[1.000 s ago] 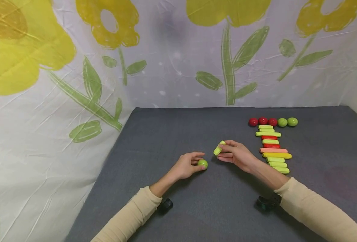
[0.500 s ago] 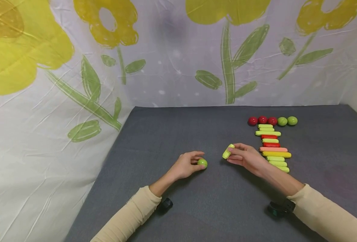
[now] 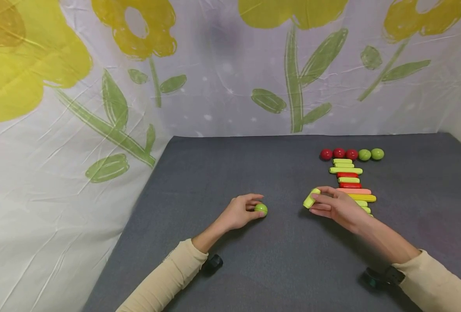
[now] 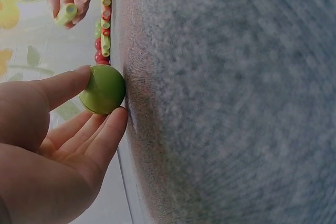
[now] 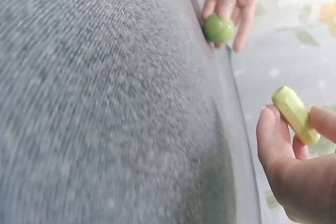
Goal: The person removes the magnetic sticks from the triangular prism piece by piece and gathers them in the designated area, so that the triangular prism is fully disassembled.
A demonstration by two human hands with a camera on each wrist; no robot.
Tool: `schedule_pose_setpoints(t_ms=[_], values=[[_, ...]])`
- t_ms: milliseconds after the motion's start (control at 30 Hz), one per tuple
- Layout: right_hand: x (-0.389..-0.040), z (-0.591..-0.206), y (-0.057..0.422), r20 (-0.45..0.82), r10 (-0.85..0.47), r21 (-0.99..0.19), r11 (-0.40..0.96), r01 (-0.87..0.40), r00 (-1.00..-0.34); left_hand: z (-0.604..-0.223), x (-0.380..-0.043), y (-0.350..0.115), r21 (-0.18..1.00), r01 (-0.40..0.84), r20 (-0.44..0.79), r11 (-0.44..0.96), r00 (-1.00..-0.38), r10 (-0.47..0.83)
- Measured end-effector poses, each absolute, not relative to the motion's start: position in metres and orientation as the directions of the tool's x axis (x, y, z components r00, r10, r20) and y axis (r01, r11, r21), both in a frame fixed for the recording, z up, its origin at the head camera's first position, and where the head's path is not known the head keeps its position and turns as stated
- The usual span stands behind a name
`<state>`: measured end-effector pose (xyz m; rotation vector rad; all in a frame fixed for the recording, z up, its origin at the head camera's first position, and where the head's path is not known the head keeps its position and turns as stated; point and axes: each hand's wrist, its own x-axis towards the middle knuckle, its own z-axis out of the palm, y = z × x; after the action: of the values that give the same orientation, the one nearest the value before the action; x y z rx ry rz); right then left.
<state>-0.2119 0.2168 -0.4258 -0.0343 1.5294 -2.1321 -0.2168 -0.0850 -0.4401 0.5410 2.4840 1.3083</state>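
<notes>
My left hand [image 3: 238, 213] pinches a green ball [image 3: 261, 209] between thumb and fingers, low at the dark table. In the left wrist view the ball [image 4: 105, 90] is smooth and round, with a fine seam. To its right, my right hand [image 3: 343, 209] holds a short light yellow-green stick [image 3: 311, 198] by its side, tilted, above the table. Seen from the right wrist, that stick [image 5: 295, 115] has ridged sides and a hollow at one end. Behind the right hand lies a column of sticks [image 3: 348, 180]; the hand covers part of its near end.
A row of balls tops the column at the table's back right: three red balls [image 3: 338, 153], then two green balls [image 3: 371, 154]. The column mixes yellow-green, red, pink and yellow sticks of differing lengths. Flower-printed cloth [image 3: 214, 95] hangs behind the dark table [image 3: 214, 173].
My right hand has moved rightward and slightly nearer with the yellow-green stick, towards the column, now covering some of its sticks. The left hand has stayed in place with the green ball.
</notes>
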Motion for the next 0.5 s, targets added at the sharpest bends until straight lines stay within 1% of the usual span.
schedule_pose_setpoints(t_ms=[367,500], values=[[-0.202,-0.424,0.244,-0.238,-0.4,-0.906,-0.238,0.351,-0.885,-0.442,-0.217,-0.086,0.833,0.205,-0.062,0.514,-0.888,0.455],[-0.199,-0.427,0.254,-0.207,-0.412,-0.893,-0.291,0.344,-0.887,-0.442,-0.218,-0.086,0.829,0.212,-0.056,0.517,-0.889,0.455]])
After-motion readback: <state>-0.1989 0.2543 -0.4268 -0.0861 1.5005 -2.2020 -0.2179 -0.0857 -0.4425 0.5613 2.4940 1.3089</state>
